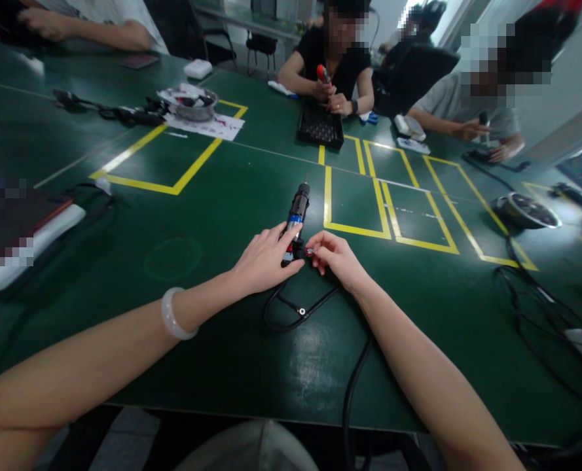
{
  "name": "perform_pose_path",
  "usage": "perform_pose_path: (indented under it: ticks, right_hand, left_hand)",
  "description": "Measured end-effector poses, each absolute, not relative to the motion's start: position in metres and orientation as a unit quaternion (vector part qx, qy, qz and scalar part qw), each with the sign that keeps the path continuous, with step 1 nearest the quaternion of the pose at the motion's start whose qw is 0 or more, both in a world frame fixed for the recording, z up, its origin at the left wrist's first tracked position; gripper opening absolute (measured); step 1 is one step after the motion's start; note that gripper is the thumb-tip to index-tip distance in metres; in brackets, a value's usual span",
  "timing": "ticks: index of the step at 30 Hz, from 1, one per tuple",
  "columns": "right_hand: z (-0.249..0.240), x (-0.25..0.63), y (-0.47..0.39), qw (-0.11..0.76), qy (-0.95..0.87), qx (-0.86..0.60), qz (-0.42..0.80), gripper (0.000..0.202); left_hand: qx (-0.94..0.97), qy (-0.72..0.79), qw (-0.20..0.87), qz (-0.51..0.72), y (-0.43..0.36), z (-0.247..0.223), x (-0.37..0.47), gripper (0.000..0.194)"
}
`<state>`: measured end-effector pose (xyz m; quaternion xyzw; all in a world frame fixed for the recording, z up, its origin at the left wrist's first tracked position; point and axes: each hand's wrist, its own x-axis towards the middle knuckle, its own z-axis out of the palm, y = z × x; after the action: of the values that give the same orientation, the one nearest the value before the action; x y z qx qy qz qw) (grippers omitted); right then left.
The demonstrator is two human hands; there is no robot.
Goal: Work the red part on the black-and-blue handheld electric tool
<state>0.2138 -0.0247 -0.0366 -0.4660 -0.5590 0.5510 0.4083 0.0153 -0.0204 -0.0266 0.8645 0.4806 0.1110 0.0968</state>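
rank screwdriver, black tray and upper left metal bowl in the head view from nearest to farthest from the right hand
1. Screwdriver: just left of the right hand
2. Black tray: well ahead of it
3. Metal bowl: farther off, upper left

The tool [299, 201] mid-frame is black with blue, silver and red; the lower-centre cable [352, 383] is black. Yellow tape [327, 203] rectangles pattern the green tabletop [241, 356]. The bracelet [169, 316], lower left, is milky white.

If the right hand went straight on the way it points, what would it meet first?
Probably the rear end of the electric screwdriver, by the left hand; depth is hard to judge.
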Motion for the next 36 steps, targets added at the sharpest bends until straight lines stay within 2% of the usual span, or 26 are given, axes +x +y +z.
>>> perform_pose_path:
  ticks: [12, 20, 27, 36]
  right_hand:
    - [-0.041, 0.216, -0.023, 0.41, -0.57, -0.415, 0.578, 0.015]
    - [-0.048, 0.222, -0.019, 0.391, -0.566, -0.364, 0.628, 0.027]
    - [-0.046, 0.223, -0.019, 0.372, -0.574, -0.393, 0.615, 0.031]
    - [-0.045, 0.219, -0.021, 0.39, -0.572, -0.404, 0.598, 0.032]
  left_hand:
    - [0.868, 0.476, 0.091, 0.105, -0.022, -0.026, 0.015, 0.073]
    - [0.87, 0.473, 0.088, 0.107, -0.023, -0.023, 0.015, 0.07]
    - [0.872, 0.469, 0.087, 0.109, -0.022, -0.027, 0.014, 0.071]
    - [0.871, 0.47, 0.088, 0.111, -0.022, -0.026, 0.014, 0.069]
